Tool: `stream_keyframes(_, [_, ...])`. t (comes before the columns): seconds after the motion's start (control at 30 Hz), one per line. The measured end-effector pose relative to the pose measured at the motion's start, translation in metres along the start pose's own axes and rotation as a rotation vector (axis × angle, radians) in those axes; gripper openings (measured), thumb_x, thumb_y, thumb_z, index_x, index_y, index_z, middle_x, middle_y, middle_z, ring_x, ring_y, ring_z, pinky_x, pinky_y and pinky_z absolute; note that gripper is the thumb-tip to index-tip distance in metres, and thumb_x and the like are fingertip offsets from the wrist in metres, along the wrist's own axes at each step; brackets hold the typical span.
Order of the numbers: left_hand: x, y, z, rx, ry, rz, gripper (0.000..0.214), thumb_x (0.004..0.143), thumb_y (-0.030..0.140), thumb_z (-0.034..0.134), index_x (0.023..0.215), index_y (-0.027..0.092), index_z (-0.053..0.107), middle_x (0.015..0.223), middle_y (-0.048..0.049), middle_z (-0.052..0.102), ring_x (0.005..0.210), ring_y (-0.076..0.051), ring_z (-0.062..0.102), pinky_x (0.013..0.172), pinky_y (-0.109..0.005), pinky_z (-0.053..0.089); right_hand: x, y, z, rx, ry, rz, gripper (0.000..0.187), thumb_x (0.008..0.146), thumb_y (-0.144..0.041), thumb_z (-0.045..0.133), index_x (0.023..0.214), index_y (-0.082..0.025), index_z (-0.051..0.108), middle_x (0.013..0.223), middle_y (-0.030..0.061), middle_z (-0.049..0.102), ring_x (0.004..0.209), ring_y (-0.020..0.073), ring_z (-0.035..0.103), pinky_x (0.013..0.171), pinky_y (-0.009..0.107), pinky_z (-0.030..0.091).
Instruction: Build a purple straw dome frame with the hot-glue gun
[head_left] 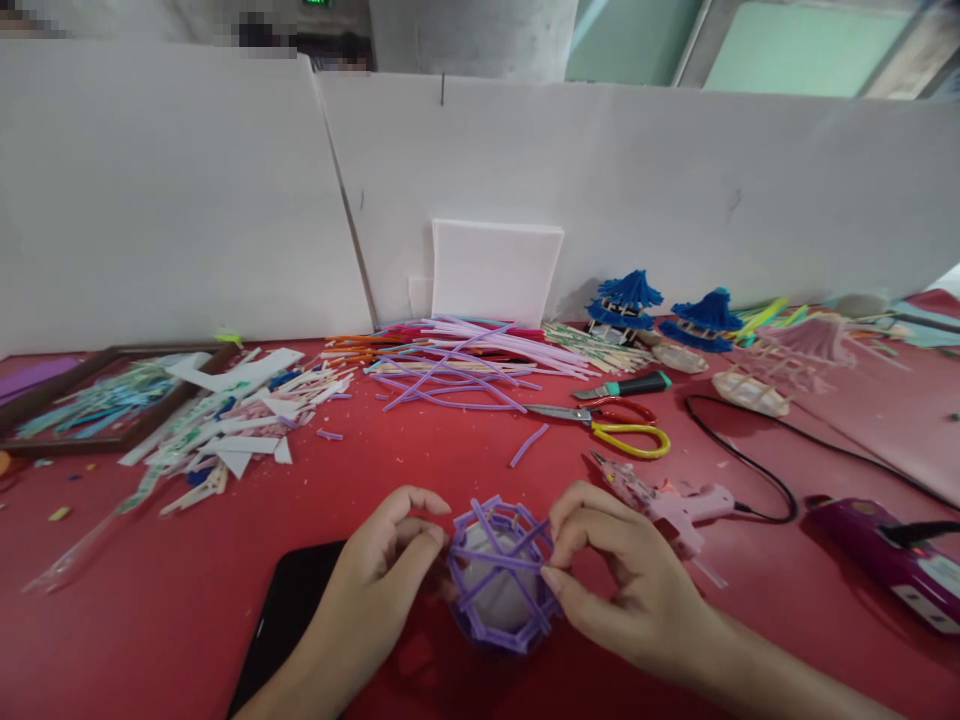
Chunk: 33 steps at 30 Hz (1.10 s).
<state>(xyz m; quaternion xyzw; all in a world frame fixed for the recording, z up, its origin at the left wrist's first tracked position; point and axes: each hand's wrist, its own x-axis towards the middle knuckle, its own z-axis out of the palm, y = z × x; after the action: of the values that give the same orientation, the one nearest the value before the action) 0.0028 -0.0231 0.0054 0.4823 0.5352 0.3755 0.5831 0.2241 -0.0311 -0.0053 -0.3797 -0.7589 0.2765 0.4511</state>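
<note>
A small round frame of purple pipe cleaners (501, 567) sits in front of me on the red table. Its strips cross over a pale rounded piece (487, 595) inside. My right hand (611, 570) pinches the frame's right edge between thumb and fingers, on the end of a crossing purple pipe cleaner. At the left side, my left hand (394, 555) has its index finger raised and its thumb close to the rim. I see nothing held in it, and whether the thumb touches the frame is unclear. A black phone-like slab (289, 610) lies partly under my left forearm.
Behind are loose pipe cleaners (480, 355), scissors (630, 438) and a utility knife (626, 386). A pink glue gun (686, 505) and purple power strip (885, 555) lie right. Blue-roofed models (626, 305) stand by the white partition (637, 170). Scraps (240, 420) lie left.
</note>
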Motion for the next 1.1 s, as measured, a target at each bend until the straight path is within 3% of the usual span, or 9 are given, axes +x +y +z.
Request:
stream_keyframes(0.27, [-0.001,-0.004,0.002,0.078,0.107,0.089,0.031,0.079,0.042,0.063,0.099,0.021,0.051,0.072,0.0035,0.061,0.060,-0.013,0.059,0.054,-0.023,0.049,0.001,0.000,0.003,-0.006,0.024,0.031,0.012,0.074,-0.009,0.058,0.066,-0.018,0.056,0.073,0.0017,0.056,0.068,0.0132,0.057,0.060,0.024,0.047])
stream_keyframes(0.63, [-0.001,-0.007,0.000,0.237,0.061,0.174,0.030,0.081,0.043,0.060,0.101,0.021,0.053,0.073,0.0007,0.063,0.065,-0.016,0.059,0.059,-0.026,0.045,0.001,-0.001,0.003,-0.011,0.011,0.011,0.012,0.075,-0.008,0.058,0.068,-0.018,0.056,0.073,0.0010,0.056,0.065,0.0121,0.055,0.059,0.023,0.046])
stream_keyframes(0.97, [0.004,-0.008,-0.002,0.249,-0.017,0.140,0.027,0.082,0.041,0.058,0.100,0.020,0.053,0.075,-0.0008,0.065,0.068,-0.017,0.061,0.062,-0.028,0.046,0.002,-0.005,-0.004,-0.047,-0.050,0.003,0.011,0.080,-0.012,0.054,0.072,-0.019,0.052,0.078,0.0031,0.055,0.071,0.0144,0.056,0.063,0.026,0.046])
stream_keyframes(1.1, [0.003,-0.008,-0.003,0.286,-0.008,0.147,0.027,0.083,0.041,0.058,0.100,0.021,0.053,0.074,-0.0003,0.064,0.069,-0.018,0.061,0.063,-0.028,0.046,0.004,-0.001,-0.018,-0.084,-0.098,0.006,0.028,0.090,-0.021,0.047,0.062,-0.018,0.048,0.068,0.0013,0.051,0.060,0.0119,0.050,0.056,0.025,0.039])
